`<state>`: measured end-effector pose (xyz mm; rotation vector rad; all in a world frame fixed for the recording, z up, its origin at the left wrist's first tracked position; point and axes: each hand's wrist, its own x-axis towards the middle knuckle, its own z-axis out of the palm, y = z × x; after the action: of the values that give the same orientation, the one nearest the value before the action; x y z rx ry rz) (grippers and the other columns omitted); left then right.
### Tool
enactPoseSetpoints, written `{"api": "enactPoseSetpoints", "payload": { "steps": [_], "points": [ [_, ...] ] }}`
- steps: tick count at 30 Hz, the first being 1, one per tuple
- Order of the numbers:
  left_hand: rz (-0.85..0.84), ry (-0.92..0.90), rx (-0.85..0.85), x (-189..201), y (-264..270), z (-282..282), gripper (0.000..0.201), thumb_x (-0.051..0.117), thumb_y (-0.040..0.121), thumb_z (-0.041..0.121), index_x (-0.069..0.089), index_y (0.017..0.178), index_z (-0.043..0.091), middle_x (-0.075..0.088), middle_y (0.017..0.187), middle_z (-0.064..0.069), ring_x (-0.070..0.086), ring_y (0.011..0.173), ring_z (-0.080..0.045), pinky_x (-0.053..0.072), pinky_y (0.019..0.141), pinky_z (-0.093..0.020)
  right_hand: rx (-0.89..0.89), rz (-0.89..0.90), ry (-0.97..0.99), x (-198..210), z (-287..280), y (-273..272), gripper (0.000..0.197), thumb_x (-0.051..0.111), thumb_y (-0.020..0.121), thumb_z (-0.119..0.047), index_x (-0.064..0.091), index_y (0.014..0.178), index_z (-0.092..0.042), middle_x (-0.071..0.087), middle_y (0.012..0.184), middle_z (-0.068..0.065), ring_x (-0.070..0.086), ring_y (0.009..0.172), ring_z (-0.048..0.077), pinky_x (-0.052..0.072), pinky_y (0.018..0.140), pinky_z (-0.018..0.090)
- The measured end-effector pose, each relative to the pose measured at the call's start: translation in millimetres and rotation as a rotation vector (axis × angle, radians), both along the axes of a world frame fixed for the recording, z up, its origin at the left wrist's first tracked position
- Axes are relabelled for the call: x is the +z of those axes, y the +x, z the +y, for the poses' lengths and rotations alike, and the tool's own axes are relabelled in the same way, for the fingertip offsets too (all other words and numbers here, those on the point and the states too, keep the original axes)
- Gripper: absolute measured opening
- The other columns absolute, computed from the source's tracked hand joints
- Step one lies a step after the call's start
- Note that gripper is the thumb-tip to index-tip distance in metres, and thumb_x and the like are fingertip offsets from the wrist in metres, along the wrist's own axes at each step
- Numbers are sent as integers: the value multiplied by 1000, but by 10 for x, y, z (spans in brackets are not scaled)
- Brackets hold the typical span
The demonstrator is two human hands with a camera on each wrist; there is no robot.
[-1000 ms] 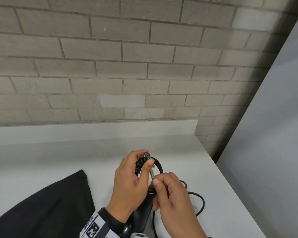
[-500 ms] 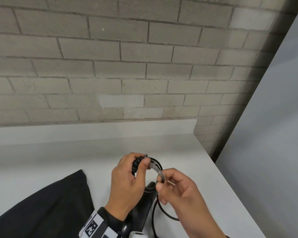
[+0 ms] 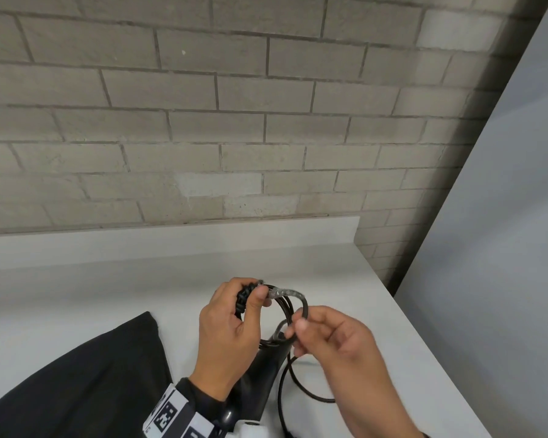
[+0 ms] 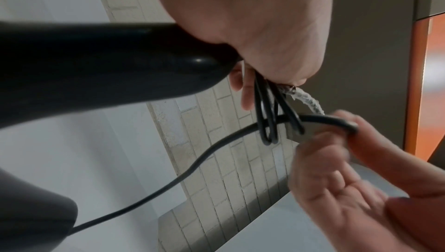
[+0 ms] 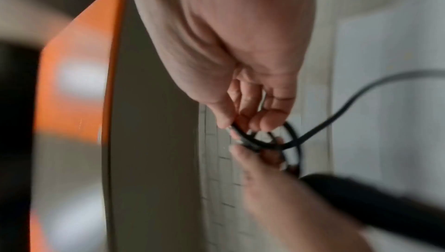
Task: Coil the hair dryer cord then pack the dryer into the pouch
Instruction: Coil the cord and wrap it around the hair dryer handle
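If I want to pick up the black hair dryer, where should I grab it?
Probably by the hair dryer handle, the long rounded part below the left hand. Come from the right side: the pouch lies on the left, and mind the loose cord hanging there.

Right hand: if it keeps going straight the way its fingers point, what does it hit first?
Likely the left hand. The right hand pinches the cord and points left toward the coiled loops that the left hand holds. Depth is unclear; the loops may come first.
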<state>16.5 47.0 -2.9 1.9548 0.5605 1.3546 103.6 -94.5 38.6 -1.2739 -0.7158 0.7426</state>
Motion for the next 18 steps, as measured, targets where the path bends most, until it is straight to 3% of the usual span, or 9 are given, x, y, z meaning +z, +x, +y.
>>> {"api": "enactPoseSetpoints", "payload": {
  "steps": [3,5,8,10,14,16,18],
  "points": [
    [-2,10,-12,5,-1,-16,16,48,95,53,58,92,41,71,79,15,68,79,-3,48,69,-12,133,547,108,149,-53,77,19,67,87,-22,73,81,-5,56,64,8,52,60,17,45,55,27],
    [6,24,-21,6,8,-41,10,50,95,47,58,92,42,70,79,17,67,79,-3,47,69,-11,161,593,160,121,-72,93,35,71,85,-38,72,82,-3,49,61,5,47,59,17,39,52,26],
    [11,-1,-9,16,22,-38,17,49,95,49,60,89,37,70,76,15,68,78,-6,47,69,-12,128,253,186,-30,-66,59,51,84,62,-53,74,87,-10,58,69,4,51,65,12,41,58,21],
    [6,-28,3,15,15,-2,19,49,94,49,61,88,36,71,75,14,69,78,-6,47,70,-12,114,10,169,-163,-76,29,52,87,58,-51,74,94,-15,66,82,0,55,72,10,45,64,20],
    [3,-39,4,-3,3,23,24,49,94,49,63,89,30,71,75,12,69,78,-5,49,70,-15,-50,-478,20,-416,-28,-32,43,84,70,-22,67,108,-35,63,118,-10,61,100,13,47,79,20],
    [2,-36,-12,-4,13,-5,22,50,95,47,63,90,30,71,77,10,69,78,-5,50,70,-15,-146,-684,18,-509,27,-51,35,76,80,-27,66,111,-39,59,123,-17,57,113,12,45,88,14],
    [6,-27,-24,-2,22,-22,18,50,95,46,62,92,33,71,78,9,69,78,-5,51,71,-14,-192,-827,67,-587,47,-49,18,65,89,-35,68,107,-36,60,120,-22,57,113,12,46,90,15]
  ]
}}
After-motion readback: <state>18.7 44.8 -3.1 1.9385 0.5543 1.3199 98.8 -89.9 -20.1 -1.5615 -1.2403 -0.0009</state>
